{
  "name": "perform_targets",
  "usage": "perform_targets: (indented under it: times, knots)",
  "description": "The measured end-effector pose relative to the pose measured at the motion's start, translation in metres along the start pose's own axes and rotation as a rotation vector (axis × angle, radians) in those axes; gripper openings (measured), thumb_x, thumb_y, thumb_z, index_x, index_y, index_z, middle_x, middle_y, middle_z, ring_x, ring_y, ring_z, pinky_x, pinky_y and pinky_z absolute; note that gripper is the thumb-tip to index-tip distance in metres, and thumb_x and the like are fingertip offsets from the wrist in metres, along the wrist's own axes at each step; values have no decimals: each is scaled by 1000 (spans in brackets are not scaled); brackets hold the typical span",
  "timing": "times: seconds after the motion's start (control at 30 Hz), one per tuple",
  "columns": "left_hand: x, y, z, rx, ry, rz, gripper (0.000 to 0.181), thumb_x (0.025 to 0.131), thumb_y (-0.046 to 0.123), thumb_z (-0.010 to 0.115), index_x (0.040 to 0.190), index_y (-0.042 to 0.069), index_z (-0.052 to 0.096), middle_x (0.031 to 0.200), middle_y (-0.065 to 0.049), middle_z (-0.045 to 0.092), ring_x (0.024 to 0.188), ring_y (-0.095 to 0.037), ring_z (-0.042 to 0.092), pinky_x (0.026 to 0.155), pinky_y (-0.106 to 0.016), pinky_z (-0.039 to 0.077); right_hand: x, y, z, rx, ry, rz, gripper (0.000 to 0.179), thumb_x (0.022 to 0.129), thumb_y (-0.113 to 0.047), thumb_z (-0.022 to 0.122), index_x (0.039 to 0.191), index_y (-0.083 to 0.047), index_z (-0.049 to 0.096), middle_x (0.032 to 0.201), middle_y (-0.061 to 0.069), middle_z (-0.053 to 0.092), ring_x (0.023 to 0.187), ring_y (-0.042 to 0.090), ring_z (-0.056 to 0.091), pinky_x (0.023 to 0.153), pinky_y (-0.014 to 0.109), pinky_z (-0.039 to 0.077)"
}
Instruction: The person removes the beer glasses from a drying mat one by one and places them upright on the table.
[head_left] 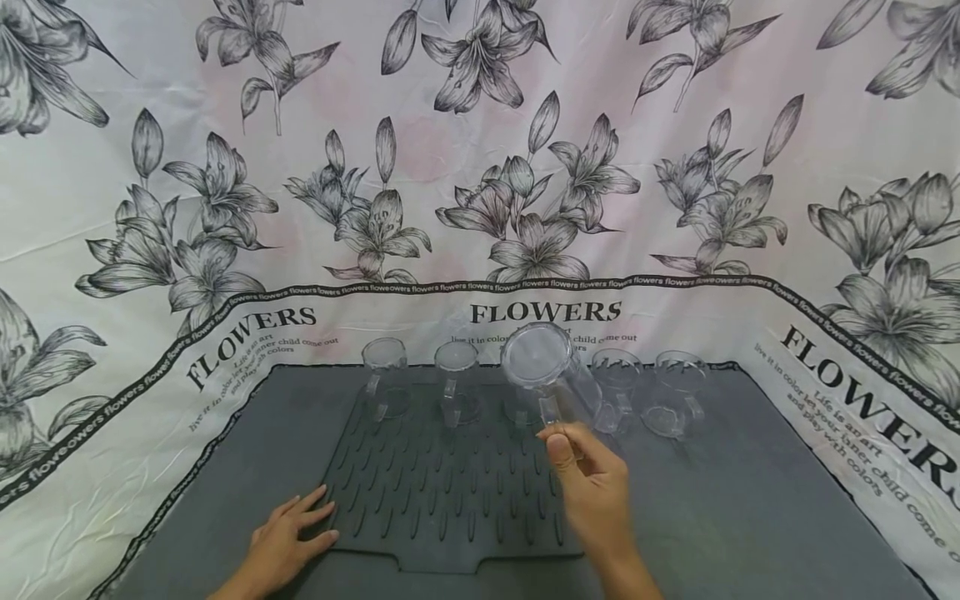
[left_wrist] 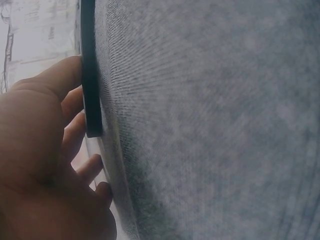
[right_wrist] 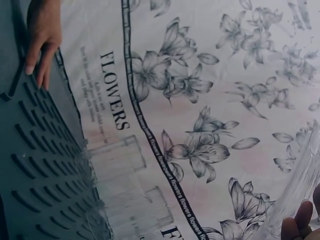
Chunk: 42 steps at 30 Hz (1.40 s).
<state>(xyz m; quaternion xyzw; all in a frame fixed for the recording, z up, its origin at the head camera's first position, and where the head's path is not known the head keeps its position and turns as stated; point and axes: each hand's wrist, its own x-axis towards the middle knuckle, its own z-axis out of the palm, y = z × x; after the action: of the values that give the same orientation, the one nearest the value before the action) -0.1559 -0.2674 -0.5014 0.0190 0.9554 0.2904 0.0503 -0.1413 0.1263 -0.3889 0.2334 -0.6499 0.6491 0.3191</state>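
Observation:
My right hand [head_left: 596, 492] grips the handle of a clear glass mug [head_left: 581, 387], raised and tilted above the far part of a dark ridged drying mat [head_left: 450, 500]. Its round end faces up toward the head camera. In the right wrist view only fingertips [right_wrist: 298, 222] and part of the clear mug [right_wrist: 295, 175] show at the lower right. My left hand [head_left: 281, 542] rests at the mat's left edge, fingers spread and touching it. The left wrist view has the thumb and fingers along the dark mat edge [left_wrist: 91, 100].
Two clear mugs, one at far left [head_left: 384, 358] and one beside it [head_left: 456, 360], stand at the mat's back. Two more, a nearer one [head_left: 617, 371] and an outer one [head_left: 680, 375], stand to the right. A flower-printed cloth [head_left: 480, 192] rises behind the grey table [head_left: 750, 500].

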Motion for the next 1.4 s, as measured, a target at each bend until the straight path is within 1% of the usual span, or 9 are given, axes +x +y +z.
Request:
perform_targets:
  times: [0.27,0.4,0.6,0.83,1.0,1.13,1.2,1.33,1.4]
  knots:
    - [-1,0,-2,2,5,-6,62,83,48,72,130,8,63,148,-14,40,133,-46,28,89,-73,23,6,-2,-3,128,-5,-127,16,88,16,59,95,5,69,86,12,58,81,15,56,75,22,49]
    - [0,0,-2,7,3,-14,63,83,49,72,130,8,63,148,-14,40,133,-46,28,89,-72,24,6,-4,-3,63,-19,-104,19,83,18,64,94,3,70,85,11,55,84,17,57,78,23,50]
    - [1,3,-3,4,-3,-28,63,81,47,75,129,7,64,147,-15,41,132,-47,29,90,-72,24,3,-3,-2,-88,-33,-58,24,77,16,72,91,-4,73,82,9,51,81,18,55,75,23,49]
    - [5,10,-6,33,-16,-40,58,78,39,79,124,7,67,142,-16,47,127,-47,36,87,-69,30,1,-4,0,-123,-53,-88,21,78,13,74,91,-4,73,82,7,42,79,21,53,76,24,50]
    - [10,19,-9,75,20,3,55,76,36,81,123,9,67,134,-17,54,122,-48,44,82,-70,34,1,-4,0,-152,-61,-130,25,76,14,75,92,-5,73,81,7,40,75,16,43,65,22,42]
    - [13,36,-13,93,91,43,56,80,35,79,127,9,65,130,-19,56,119,-47,47,79,-71,34,0,-4,0,-221,-66,-174,25,74,11,78,91,-6,74,82,4,40,74,15,39,64,25,35]
    - [14,50,-15,63,133,71,56,83,34,77,130,9,62,131,-19,55,120,-47,47,83,-71,35,0,-3,-1,-256,-69,-179,24,74,8,79,91,-7,74,82,3,40,74,14,39,65,26,34]
    - [16,86,-20,-69,190,140,58,87,37,73,136,11,57,136,-17,51,124,-44,45,92,-66,37,-1,-3,-1,-278,-63,-210,23,72,7,81,89,-6,74,81,5,41,73,16,39,65,27,33]
    - [15,106,-23,-169,191,162,61,87,42,72,139,15,54,137,-14,51,123,-41,46,92,-61,42,-1,-3,0,-278,-62,-232,24,70,7,82,89,-6,74,81,6,41,73,17,40,64,26,33]
